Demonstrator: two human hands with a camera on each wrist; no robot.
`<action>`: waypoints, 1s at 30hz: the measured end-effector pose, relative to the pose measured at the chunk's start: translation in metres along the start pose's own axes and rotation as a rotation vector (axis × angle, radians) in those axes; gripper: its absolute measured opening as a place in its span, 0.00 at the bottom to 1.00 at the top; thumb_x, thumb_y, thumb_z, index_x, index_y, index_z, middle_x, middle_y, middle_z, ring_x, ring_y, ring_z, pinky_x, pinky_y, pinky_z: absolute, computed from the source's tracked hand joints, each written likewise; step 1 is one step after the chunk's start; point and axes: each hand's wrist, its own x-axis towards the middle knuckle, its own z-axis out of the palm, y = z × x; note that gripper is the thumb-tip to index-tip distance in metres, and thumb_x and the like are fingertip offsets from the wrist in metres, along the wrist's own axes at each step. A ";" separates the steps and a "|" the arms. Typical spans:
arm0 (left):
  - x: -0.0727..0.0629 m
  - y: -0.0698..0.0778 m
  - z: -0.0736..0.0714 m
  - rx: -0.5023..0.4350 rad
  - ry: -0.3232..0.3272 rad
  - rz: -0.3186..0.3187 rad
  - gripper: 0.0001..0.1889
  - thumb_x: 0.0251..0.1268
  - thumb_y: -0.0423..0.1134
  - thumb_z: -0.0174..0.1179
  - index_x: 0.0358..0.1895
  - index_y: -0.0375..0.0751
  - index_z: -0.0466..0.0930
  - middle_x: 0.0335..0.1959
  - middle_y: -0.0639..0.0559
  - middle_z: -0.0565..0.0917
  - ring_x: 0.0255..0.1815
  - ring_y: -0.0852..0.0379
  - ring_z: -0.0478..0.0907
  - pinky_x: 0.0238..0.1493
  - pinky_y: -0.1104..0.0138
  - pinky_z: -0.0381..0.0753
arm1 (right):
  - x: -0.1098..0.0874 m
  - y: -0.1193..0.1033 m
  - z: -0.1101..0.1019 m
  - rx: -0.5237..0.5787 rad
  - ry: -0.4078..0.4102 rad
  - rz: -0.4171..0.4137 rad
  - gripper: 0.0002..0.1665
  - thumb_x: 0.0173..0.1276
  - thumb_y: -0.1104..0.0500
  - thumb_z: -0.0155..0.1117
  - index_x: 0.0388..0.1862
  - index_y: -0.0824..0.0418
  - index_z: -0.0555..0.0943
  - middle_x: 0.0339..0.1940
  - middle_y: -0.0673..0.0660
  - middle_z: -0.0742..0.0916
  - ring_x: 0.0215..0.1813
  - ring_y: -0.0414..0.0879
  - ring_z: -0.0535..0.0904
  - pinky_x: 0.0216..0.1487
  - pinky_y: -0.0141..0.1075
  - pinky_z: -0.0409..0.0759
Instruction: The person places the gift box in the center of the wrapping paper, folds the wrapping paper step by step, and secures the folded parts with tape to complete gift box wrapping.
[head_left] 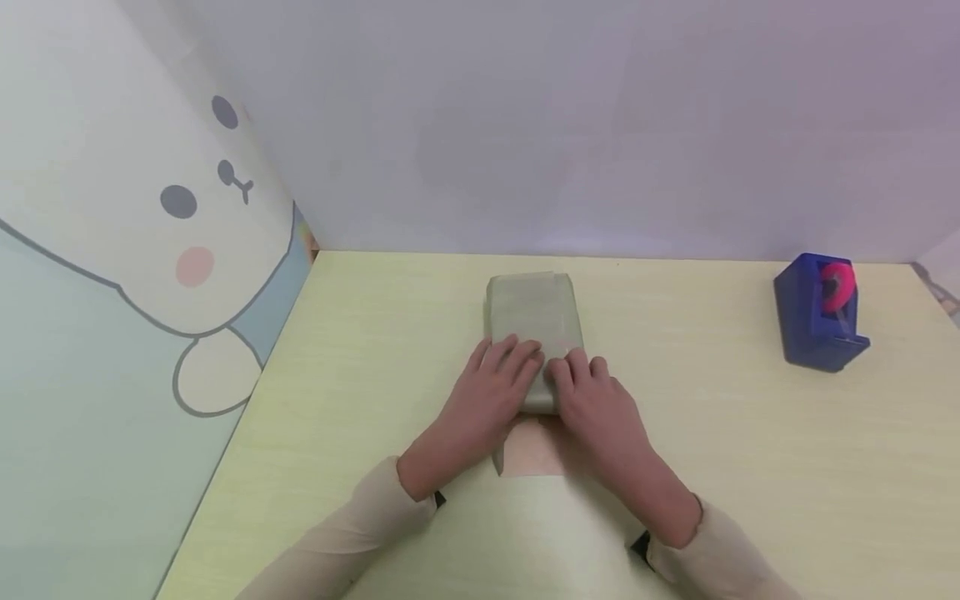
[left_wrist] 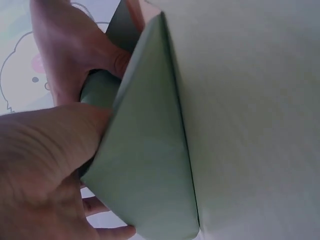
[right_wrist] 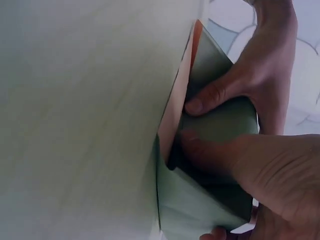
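A box-shaped package wrapped in green paper (head_left: 534, 308) lies on the table between both hands. At its near end, a paper flap (head_left: 534, 450) extends toward the person, pale pink inner face up. My left hand (head_left: 487, 392) holds the package's near left part, fingers over the top and thumb at the near end. From the other side my right hand (head_left: 600, 408) grips it, fingers bent on the top near the right edge. In the right wrist view both thumbs press against the end face, just inside the pink flap (right_wrist: 175, 107). Slanted green side folds (left_wrist: 150, 145) flank that end.
At the right of the table (head_left: 712, 400) stands a blue tape dispenser (head_left: 798, 325) with a bright pink roll (head_left: 846, 287). A pale wall (head_left: 525, 125) rises behind the table. On the left is a panel with a cartoon animal (head_left: 112, 167).
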 end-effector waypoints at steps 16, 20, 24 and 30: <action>-0.003 -0.003 -0.006 0.006 -0.081 0.015 0.39 0.63 0.46 0.74 0.76 0.45 0.66 0.78 0.49 0.67 0.78 0.46 0.65 0.76 0.49 0.70 | -0.001 0.012 -0.016 0.480 -0.199 0.115 0.34 0.60 0.48 0.82 0.55 0.59 0.71 0.48 0.56 0.74 0.42 0.49 0.73 0.31 0.36 0.77; -0.003 -0.008 -0.005 -0.109 -0.081 0.028 0.44 0.61 0.61 0.72 0.76 0.43 0.67 0.77 0.49 0.67 0.77 0.46 0.65 0.77 0.49 0.68 | 0.001 0.016 -0.016 0.520 -0.210 0.130 0.28 0.65 0.47 0.77 0.52 0.57 0.72 0.46 0.54 0.73 0.39 0.43 0.71 0.32 0.33 0.74; -0.001 -0.014 -0.006 -0.251 -0.014 0.042 0.37 0.70 0.64 0.63 0.72 0.42 0.71 0.74 0.48 0.70 0.72 0.47 0.68 0.74 0.54 0.68 | 0.001 0.015 -0.012 0.483 -0.170 0.143 0.29 0.60 0.50 0.81 0.48 0.56 0.71 0.43 0.53 0.73 0.38 0.43 0.72 0.32 0.33 0.76; 0.002 -0.015 -0.007 -0.230 0.013 0.034 0.33 0.70 0.63 0.63 0.70 0.46 0.75 0.72 0.52 0.74 0.68 0.49 0.71 0.76 0.50 0.67 | 0.001 0.012 -0.007 0.452 -0.132 0.166 0.31 0.56 0.55 0.84 0.47 0.56 0.69 0.43 0.54 0.72 0.41 0.49 0.75 0.34 0.40 0.81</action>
